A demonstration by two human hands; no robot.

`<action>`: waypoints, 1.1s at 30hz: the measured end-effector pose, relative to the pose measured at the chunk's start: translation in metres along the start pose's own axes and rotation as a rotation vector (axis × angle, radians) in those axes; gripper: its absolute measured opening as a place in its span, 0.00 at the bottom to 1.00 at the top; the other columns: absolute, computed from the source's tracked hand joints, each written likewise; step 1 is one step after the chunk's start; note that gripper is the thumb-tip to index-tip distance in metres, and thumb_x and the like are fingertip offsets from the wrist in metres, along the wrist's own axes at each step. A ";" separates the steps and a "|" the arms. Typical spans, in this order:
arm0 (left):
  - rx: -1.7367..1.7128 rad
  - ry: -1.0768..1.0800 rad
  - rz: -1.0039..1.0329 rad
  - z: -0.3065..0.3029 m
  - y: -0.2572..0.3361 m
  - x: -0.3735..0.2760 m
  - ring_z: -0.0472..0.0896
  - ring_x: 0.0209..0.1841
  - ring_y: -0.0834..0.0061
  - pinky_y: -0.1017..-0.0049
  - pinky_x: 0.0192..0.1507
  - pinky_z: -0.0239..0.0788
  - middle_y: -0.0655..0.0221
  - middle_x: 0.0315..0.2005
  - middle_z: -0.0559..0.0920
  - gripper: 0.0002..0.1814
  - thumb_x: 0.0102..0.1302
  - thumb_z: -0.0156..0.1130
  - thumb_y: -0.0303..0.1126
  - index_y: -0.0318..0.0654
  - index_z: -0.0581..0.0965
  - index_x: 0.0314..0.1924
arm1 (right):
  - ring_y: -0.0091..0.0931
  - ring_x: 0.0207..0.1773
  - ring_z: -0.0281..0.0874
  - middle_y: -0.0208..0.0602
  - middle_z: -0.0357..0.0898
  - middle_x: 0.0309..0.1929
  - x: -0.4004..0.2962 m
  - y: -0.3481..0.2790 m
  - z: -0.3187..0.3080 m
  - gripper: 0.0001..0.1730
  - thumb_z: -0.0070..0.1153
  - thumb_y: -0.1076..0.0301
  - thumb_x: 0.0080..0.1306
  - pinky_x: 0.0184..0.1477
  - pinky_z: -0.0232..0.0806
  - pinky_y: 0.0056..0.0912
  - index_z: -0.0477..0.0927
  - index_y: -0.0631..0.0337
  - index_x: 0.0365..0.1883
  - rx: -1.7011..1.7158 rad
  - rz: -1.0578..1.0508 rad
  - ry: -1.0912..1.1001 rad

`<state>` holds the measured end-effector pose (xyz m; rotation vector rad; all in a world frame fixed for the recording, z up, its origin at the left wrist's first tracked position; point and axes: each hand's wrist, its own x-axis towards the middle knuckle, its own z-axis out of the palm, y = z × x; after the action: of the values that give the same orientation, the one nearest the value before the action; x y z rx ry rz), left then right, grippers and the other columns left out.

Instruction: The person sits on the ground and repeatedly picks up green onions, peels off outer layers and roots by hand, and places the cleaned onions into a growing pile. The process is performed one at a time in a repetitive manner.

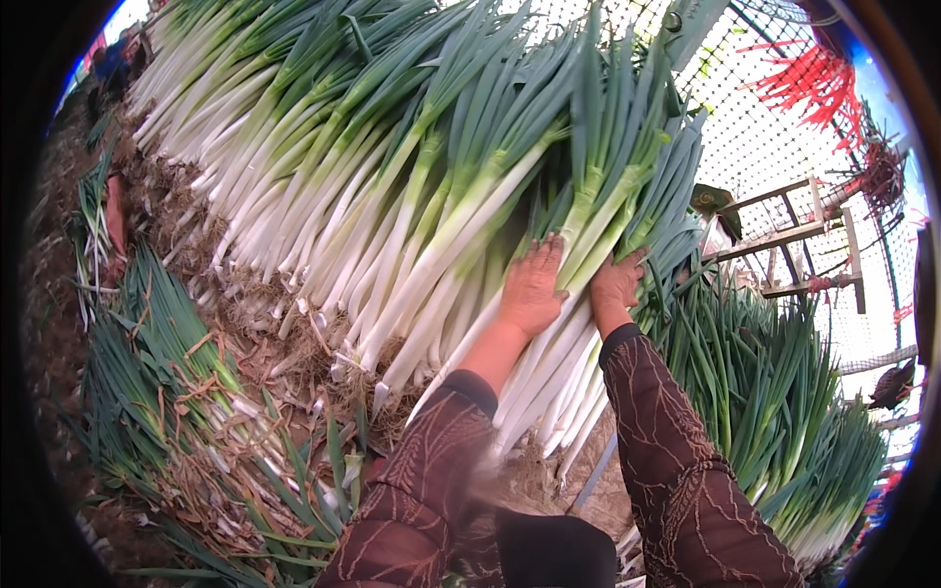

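Note:
A bunch of large green onions (pixel 553 360), with long white stalks and dark green leaves, leans before me with its roots toward my body. My left hand (pixel 533 290) presses along the left side of its stalks, fingers pointing up toward the leaves. On the right side, my right hand (pixel 617 285) curls around the stalks, so the bunch is clasped between both hands. Some of its fingers are hidden behind the stalks. Left of my hands, a long row of more green onions (pixel 353 184) leans the same way, roots showing at the lower ends.
Loose green onions with dry leaves (pixel 213 411) lie on the ground at lower left. More upright green onions (pixel 757 382) stand at right. Behind are a wooden frame (pixel 779 239), netting (pixel 742 132) and hanging red ties (pixel 816 88). A bluish strap (pixel 594 474) lies below the bunch.

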<state>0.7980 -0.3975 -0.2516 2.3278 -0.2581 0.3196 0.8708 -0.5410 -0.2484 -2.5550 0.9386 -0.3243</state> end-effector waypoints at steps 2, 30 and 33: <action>0.001 -0.113 -0.107 -0.008 0.001 -0.004 0.49 0.72 0.58 0.48 0.65 0.47 0.61 0.70 0.50 0.57 0.49 0.67 0.56 0.40 0.48 0.70 | 0.45 0.67 0.59 0.45 0.50 0.70 -0.002 0.003 0.000 0.49 0.51 0.42 0.61 0.60 0.49 0.67 0.38 0.39 0.73 0.052 0.034 -0.004; 0.059 0.059 -0.092 -0.018 -0.055 -0.038 0.70 0.56 0.51 0.63 0.56 0.64 0.48 0.52 0.72 0.36 0.45 0.54 0.24 0.28 0.64 0.60 | 0.45 0.57 0.70 0.50 0.62 0.61 0.027 0.020 0.018 0.45 0.54 0.51 0.62 0.52 0.63 0.55 0.44 0.48 0.71 0.091 -0.060 0.000; -0.197 -0.122 -0.326 -0.015 -0.080 -0.009 0.58 0.68 0.56 0.69 0.69 0.46 0.46 0.63 0.63 0.37 0.49 0.49 0.24 0.28 0.60 0.64 | 0.43 0.58 0.69 0.50 0.61 0.62 0.022 0.003 0.023 0.46 0.52 0.46 0.61 0.52 0.61 0.57 0.44 0.46 0.71 0.018 0.025 0.046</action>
<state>0.8090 -0.3303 -0.2975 2.1511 0.0331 -0.0093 0.8938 -0.5512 -0.2685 -2.5272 0.9789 -0.3847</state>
